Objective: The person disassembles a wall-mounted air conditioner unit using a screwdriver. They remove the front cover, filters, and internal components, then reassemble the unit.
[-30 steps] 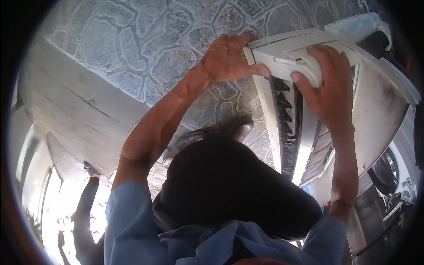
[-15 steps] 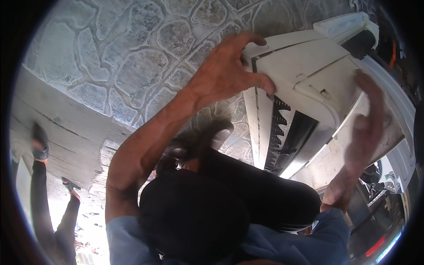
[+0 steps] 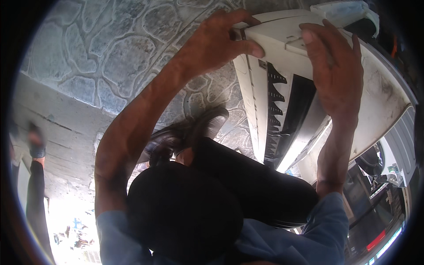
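A white air conditioner indoor unit (image 3: 276, 33) stands on its end in front of me. A row of black fins (image 3: 275, 99) and a dark strip (image 3: 300, 101) run down its open side. My left hand (image 3: 218, 42) grips the unit's upper left corner, with the thumb on the near side and the fingers hooked over the far edge. My right hand (image 3: 340, 79) is over the right part of the upper end, its fingers apart and bent. Whether all those fingertips touch the casing I cannot tell.
Stone-patterned floor (image 3: 128, 57) spreads beyond my shoes (image 3: 210, 126), with a concrete strip (image 3: 57, 115) at the left. Another person's leg (image 3: 36, 190) shows at the left edge. A pale grooved housing (image 3: 399, 141) and a black round part (image 3: 370, 161) are at the right.
My right hand has moved left and up from the unit's right side onto its upper end. The unit's top sits slightly higher and further left in view, with my left hand still on its corner.
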`<move>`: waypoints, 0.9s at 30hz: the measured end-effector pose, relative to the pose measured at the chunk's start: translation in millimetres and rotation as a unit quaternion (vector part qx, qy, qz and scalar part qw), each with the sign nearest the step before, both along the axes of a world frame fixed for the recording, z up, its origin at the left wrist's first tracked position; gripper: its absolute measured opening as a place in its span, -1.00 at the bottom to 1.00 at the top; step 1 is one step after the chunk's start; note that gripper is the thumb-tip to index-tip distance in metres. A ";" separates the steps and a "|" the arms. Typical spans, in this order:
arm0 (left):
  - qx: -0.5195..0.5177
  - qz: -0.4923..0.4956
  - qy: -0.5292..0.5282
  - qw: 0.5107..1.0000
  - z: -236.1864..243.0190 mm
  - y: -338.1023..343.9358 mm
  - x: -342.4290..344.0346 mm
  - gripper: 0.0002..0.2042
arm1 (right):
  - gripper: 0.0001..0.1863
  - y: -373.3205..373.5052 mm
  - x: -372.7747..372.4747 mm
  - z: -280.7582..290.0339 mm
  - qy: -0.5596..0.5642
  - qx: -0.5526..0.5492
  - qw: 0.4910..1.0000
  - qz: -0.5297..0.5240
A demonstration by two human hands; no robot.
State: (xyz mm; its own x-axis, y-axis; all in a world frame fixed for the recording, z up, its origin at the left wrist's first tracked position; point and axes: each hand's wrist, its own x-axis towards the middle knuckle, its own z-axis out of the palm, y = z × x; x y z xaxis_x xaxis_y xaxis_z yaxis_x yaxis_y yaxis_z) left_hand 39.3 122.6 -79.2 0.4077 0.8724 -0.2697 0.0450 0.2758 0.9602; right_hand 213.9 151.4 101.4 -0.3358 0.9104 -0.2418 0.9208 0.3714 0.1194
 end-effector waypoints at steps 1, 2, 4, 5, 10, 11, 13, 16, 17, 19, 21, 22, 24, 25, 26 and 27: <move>0.007 -0.011 0.027 1.000 2.0 1.2 -4.9 -0.47 | -0.57 -1.1 -3.6 -4.1 0.001 -0.008 1.000 0.007; 0.013 -0.022 0.054 0.998 3.6 2.0 -8.7 -0.48 | -0.56 -1.2 -5.3 -8.2 0.001 -0.017 1.000 0.014; -0.014 -0.030 0.065 0.997 1.9 3.0 -13.9 -0.49 | -0.57 -0.3 -5.9 -16.8 0.001 -0.011 1.000 0.026; -0.028 -0.034 0.072 0.996 0.9 3.4 -17.0 -0.50 | -0.57 1.1 -7.5 -16.6 -0.001 -0.022 1.000 0.015; 0.022 0.069 0.109 0.991 13.0 -20.9 -20.7 -0.29 | -0.59 0.4 -8.4 -16.2 -0.008 -0.030 1.000 0.001; -0.039 0.021 0.112 0.993 24.8 -34.2 -10.5 -0.24 | -0.59 1.3 -9.2 -15.8 -0.010 -0.031 0.999 -0.001; -0.101 -0.005 0.073 0.992 32.7 -50.4 11.3 -0.09 | -0.60 -0.9 -10.1 -16.4 -0.014 -0.031 0.999 -0.008; -0.211 0.041 -0.008 0.977 31.8 -53.9 19.8 -0.11 | -0.63 0.6 -8.1 -20.4 0.002 -0.017 0.999 0.029; -0.216 0.038 -0.002 0.976 33.2 -53.1 20.7 -0.13 | -0.65 1.8 -10.3 -20.1 0.003 -0.026 0.999 0.023; -0.220 0.039 -0.013 0.975 29.1 -54.9 21.7 -0.11 | -0.69 5.7 -17.7 -17.2 0.008 -0.041 0.999 0.014; -0.189 0.057 -0.001 0.980 24.5 -54.4 24.4 -0.04 | -0.73 3.6 -19.7 -22.7 0.034 -0.042 0.999 0.003; -0.158 0.074 0.018 0.985 22.6 -55.6 24.4 0.02 | -0.75 3.0 -21.7 -21.7 0.050 -0.042 0.998 0.001; -0.064 0.103 0.070 0.990 18.0 -56.7 25.5 0.14 | -0.78 5.5 -11.5 -19.0 0.034 -0.043 0.998 0.033; 0.001 0.116 0.105 0.988 13.4 -54.1 26.2 0.19 | -0.80 8.4 -9.9 -19.2 0.029 -0.041 0.997 0.054; 0.071 0.131 0.137 0.979 3.9 -49.4 26.0 0.25 | -0.80 10.0 -12.2 -19.9 0.025 -0.044 0.998 0.041; 0.114 0.066 0.190 0.973 -4.3 -47.2 21.9 0.31 | -0.80 9.1 -16.4 -16.8 0.021 -0.048 0.998 0.029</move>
